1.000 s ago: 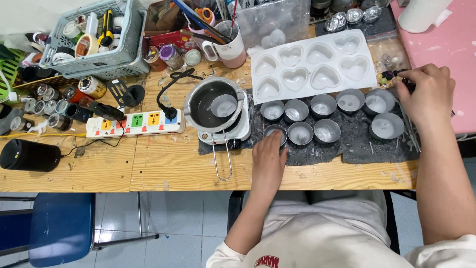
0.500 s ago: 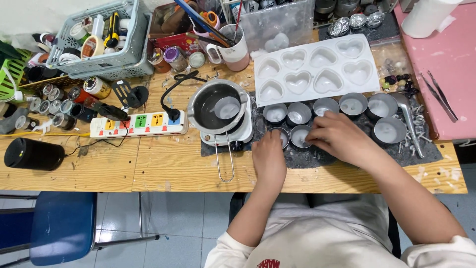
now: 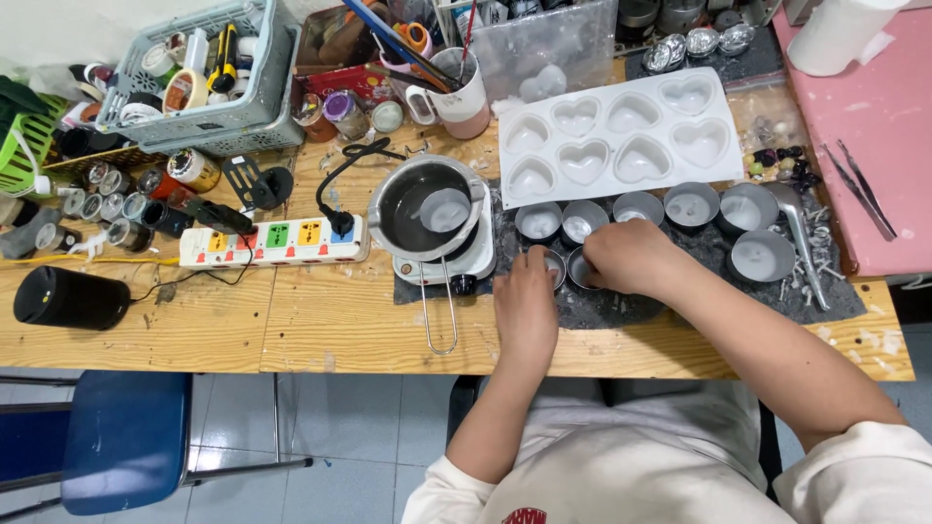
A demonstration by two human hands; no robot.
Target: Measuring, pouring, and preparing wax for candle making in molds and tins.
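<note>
Both hands, left hand (image 3: 525, 303) and right hand (image 3: 628, 256), curled loosely over two small metal tins (image 3: 555, 266) on the dark mat (image 3: 680, 291); steadying each tin would have avoided spills.

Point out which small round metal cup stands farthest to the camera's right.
The metal cup in the front row on the dark mat, beside the silver scoop. Every other cup stands further left, and the right hand is well short of it.

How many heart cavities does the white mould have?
8. The mould has two rows of four: the upper row runs from near the cup to its right corner, the lower row sits just above the round tins. None looks hidden.
</note>
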